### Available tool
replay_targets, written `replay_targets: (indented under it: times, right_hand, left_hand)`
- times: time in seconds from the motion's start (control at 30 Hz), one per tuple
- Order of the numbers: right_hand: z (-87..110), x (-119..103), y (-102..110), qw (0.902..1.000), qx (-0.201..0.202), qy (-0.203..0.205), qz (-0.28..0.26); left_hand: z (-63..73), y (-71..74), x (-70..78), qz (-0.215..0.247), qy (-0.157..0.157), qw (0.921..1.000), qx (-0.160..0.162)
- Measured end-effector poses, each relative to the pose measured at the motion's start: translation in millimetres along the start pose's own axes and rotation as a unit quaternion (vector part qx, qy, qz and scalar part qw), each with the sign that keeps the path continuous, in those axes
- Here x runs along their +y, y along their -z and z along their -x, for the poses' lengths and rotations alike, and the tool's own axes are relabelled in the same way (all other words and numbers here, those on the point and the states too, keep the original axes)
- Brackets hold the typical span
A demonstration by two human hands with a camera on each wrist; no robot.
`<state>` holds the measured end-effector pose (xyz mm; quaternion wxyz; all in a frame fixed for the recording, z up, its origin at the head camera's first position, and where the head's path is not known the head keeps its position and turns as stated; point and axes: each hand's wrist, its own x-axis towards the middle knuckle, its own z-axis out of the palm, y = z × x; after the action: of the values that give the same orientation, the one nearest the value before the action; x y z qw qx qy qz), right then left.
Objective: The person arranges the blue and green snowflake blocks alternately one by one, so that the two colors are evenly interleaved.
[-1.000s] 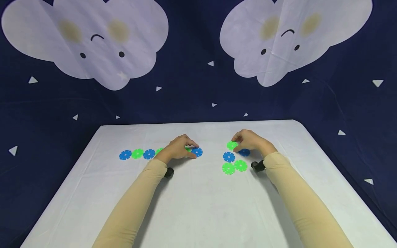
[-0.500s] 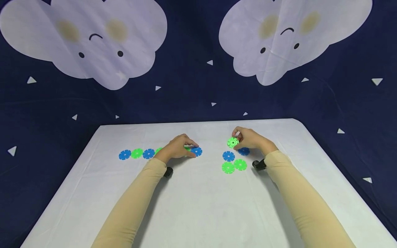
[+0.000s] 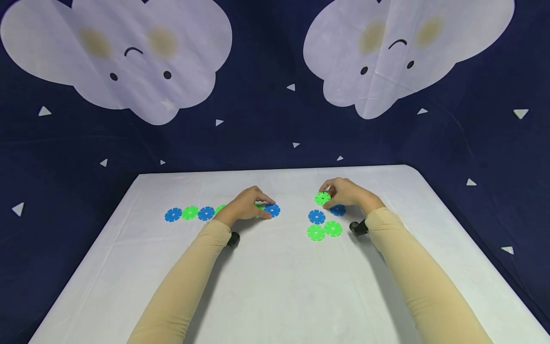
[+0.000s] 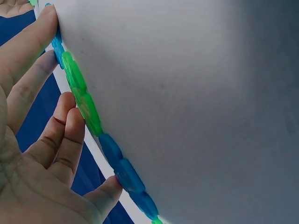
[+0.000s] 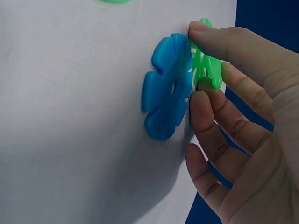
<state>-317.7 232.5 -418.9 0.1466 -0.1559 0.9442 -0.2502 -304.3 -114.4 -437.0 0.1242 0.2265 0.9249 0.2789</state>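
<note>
The widest area is taken up by a dark blue backdrop; below it, a table is covered with white cloth; on the backdrop two pale clouds are printed, a left cloud and a right cloud, each marked with an upside-down face.

Over the table two forearms are stretched in tan sleeves, the left sleeve and the right sleeve; by the left hand the end blue disc is held at its edges, thumb and forefinger being parted around it, the other fingers loosely bent near the row; by the right hand the held green disc is pinched between thumb and fingertips, the remaining fingers half curled; under each wrist a black device is worn, left device and right device.

The discs are notched and smallest of all; the row is begun at the far left by a blue disc, followed by green, blue and green, partly covered by the left hand, and is finished by the end blue disc; near the right hand, two green discs and two blue discs are laid flat, one blue being partly hidden by that hand.
</note>
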Motion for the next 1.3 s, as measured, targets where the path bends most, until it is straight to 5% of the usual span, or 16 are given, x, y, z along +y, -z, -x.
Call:
replay_targets:
  times: [0.67, 1.3]
  right_hand:
    - [-3.6, -5.3, -2.3, 0.9991, 0.025, 0.032, 0.009]
    - [-8.1, -36.8, -11.4, 0.9977, 0.016, 0.066, 0.007]
  left_hand:
    - [0.4, -1.0, 0.8, 0.009, 0.008, 0.9999, 0.003]
    - [1.7, -0.4, 2.2, 0.003, 0.009, 1.0, 0.001]
